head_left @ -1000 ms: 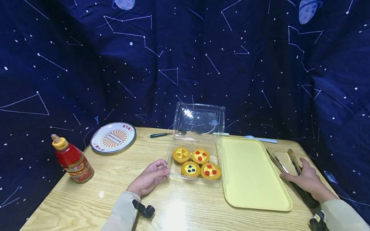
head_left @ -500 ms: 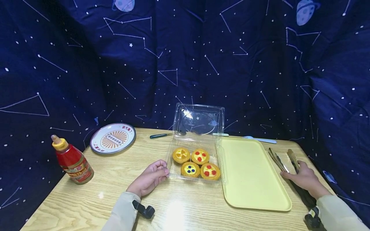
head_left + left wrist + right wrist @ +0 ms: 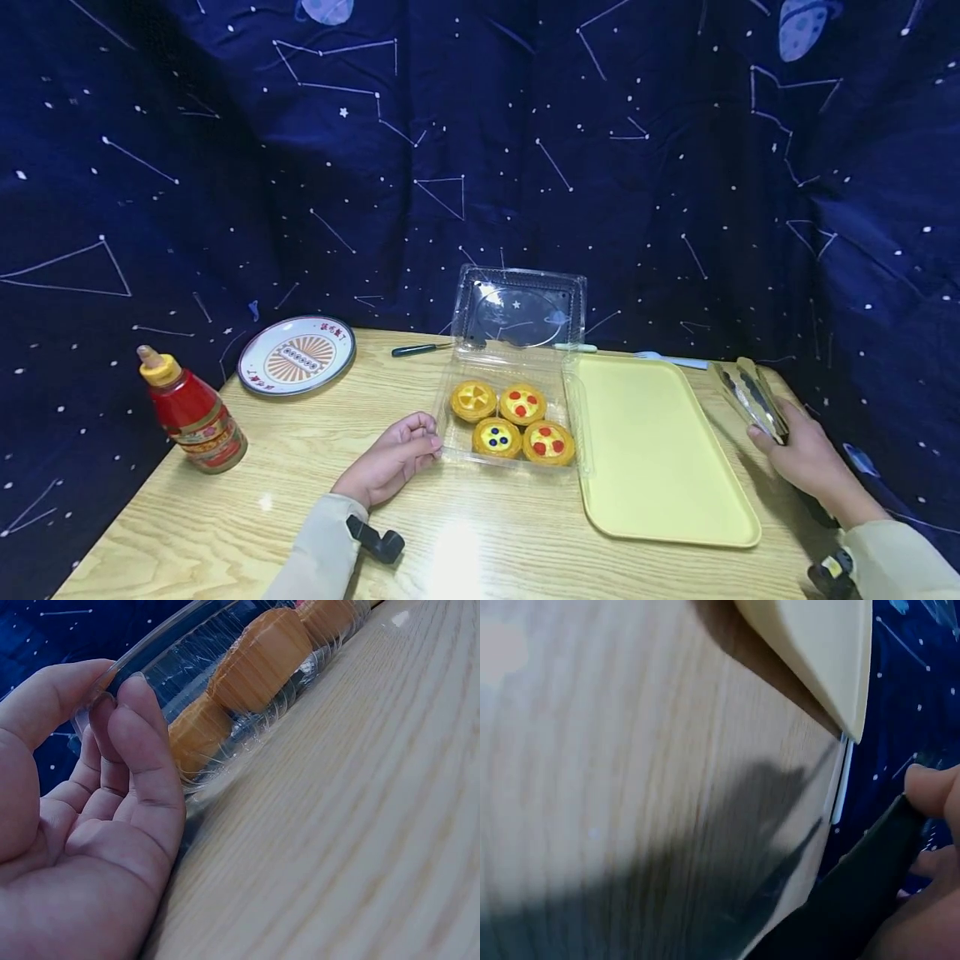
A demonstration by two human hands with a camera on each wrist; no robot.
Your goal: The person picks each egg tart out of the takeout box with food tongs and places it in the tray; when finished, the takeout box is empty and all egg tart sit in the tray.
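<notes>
In the head view, a clear plastic clamshell box (image 3: pixel 517 312) stands with its lid up, several egg tarts (image 3: pixel 496 437) inside, topped with red, blue or orange pieces. My left hand (image 3: pixel 393 461) pinches the box's near left rim; the left wrist view shows thumb and fingertips on that clear edge. At the far right my right hand (image 3: pixel 808 454) grips metal tongs (image 3: pixel 752 398) with dark handles, their tips pointing away from me. In the right wrist view the dark handle (image 3: pixel 847 881) lies under the thumb, raised over the table, its shadow below.
Between the box and the tongs lies a yellow tray (image 3: pixel 660 467). A blue fork (image 3: pixel 678 362) and a dark-handled utensil (image 3: pixel 414 350) lie along the back edge. To the left are a patterned plate (image 3: pixel 297 357) and a red sauce bottle (image 3: pixel 197 417).
My right hand has closed around the tongs and lifted them off the table; their arms have come closer together. The left hand and the box have stayed put.
</notes>
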